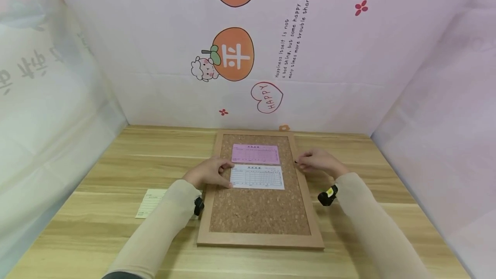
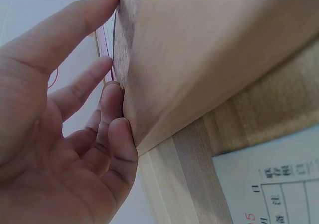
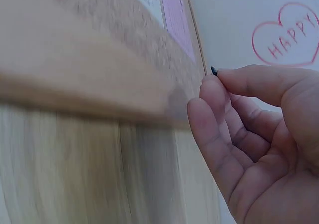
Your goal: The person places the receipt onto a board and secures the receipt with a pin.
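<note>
A cork board (image 1: 257,214) with a light wooden frame lies on the table. On its cork are a pink printed form (image 1: 255,154) and, just below it, a white printed form (image 1: 257,178). With thumb and index finger spread, my left hand (image 1: 208,171) touches the white form's left edge; its other fingers bend beside the board's frame in the left wrist view. Beyond the board's right edge, my right hand (image 1: 318,161) pinches a small dark pin (image 3: 214,71) between thumb and index finger. Most of the pin is hidden by the fingertips.
A pale yellow form (image 1: 149,203) lies on the wood-grain table (image 1: 116,171) left of the board, partly covered by the left sleeve. A white printed cloth (image 1: 329,76) hangs behind the table and at both sides.
</note>
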`<state>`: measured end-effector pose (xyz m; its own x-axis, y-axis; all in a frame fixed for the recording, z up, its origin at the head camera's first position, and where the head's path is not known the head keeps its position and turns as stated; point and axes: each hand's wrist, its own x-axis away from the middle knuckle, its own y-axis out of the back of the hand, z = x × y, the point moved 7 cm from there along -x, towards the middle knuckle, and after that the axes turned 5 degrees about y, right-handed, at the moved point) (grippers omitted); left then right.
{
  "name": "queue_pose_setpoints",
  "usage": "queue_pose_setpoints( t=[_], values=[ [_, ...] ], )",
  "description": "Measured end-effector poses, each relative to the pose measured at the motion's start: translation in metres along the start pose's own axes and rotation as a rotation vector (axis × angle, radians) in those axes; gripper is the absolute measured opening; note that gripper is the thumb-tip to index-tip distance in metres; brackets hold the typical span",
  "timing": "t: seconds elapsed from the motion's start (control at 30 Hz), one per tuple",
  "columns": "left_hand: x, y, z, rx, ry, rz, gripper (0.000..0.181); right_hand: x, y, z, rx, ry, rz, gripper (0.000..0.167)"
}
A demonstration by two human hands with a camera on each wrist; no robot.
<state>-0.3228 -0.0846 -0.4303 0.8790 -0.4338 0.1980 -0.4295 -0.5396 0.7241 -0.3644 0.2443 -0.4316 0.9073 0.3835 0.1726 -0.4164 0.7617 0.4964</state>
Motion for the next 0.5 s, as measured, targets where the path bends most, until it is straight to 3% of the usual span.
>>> queue_pose_setpoints(
  t=[0.17,0.5],
  values=[
    [0.000,0.000,-0.001,0.008,-0.021,0.004,0.063,-0.011,-0.015,0.011,0.028,0.001,0.008,0.040],
    [-0.001,-0.001,0.000,0.009,0.003,0.003,0.062,-0.036,-0.048,0.027,0.057,0.010,0.048,0.033]
  ],
)
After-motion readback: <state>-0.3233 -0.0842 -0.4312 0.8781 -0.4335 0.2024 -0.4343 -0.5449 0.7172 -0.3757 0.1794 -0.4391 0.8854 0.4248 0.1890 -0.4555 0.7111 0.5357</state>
